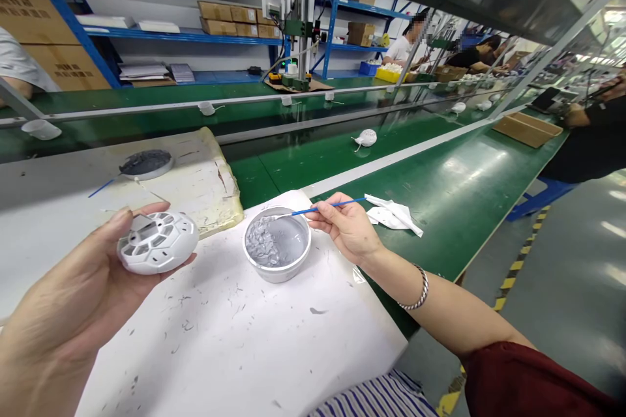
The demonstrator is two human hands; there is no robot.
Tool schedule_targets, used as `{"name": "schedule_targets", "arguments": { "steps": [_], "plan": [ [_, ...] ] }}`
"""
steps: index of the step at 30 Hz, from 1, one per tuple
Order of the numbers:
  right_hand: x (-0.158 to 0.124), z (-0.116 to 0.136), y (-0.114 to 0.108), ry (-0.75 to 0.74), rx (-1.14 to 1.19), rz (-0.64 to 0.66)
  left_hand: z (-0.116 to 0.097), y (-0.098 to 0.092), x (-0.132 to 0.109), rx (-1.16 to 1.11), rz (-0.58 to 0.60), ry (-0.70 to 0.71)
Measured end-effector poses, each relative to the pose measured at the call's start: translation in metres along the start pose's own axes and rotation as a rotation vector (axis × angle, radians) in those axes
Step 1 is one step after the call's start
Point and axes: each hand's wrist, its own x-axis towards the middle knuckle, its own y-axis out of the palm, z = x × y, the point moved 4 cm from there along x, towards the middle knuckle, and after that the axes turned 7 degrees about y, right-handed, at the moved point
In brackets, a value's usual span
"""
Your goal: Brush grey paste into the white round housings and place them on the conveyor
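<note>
In my left hand (92,267) rests a white, rounded plastic shell (163,249) with a pattern of football-like panels and openings in its top. A thin pale strand sticks up from the shell. My right hand (345,228) pinches a thin blue stick (313,210). The stick's tip reaches over the left rim of a round white bowl (278,273) and touches or nearly touches the grey paste (261,242) inside. Beyond my right hand lies a crumpled white tissue (395,216).
Paint-spotted white paper (235,352) covers the bench under the bowl. At left, a second dish (151,171) of dark paste has a blue stick in it. White shells (366,137) lie on the green conveyor (303,156). A press machine (296,39) and co-workers are farther back.
</note>
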Motion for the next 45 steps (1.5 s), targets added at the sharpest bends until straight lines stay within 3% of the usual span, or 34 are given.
{"name": "schedule_targets", "arguments": {
  "steps": [10,13,17,23,45],
  "plan": [
    [0.005,0.003,0.006,0.153,0.101,-0.039,-0.003,0.011,-0.012,0.0,0.049,-0.074],
    [0.006,0.016,0.019,0.08,0.089,-0.003,0.0,0.012,-0.014,-0.004,0.107,-0.095],
    [-0.002,0.036,0.05,-0.157,-0.031,0.15,0.005,0.017,-0.022,-0.043,0.189,-0.152],
    [-0.022,0.038,0.083,-0.358,-0.217,0.319,0.006,0.029,-0.036,-0.062,0.24,-0.16],
    [-0.037,0.038,0.089,-0.554,-0.57,0.41,0.011,0.032,-0.04,-0.053,0.306,-0.139]
  ]
}}
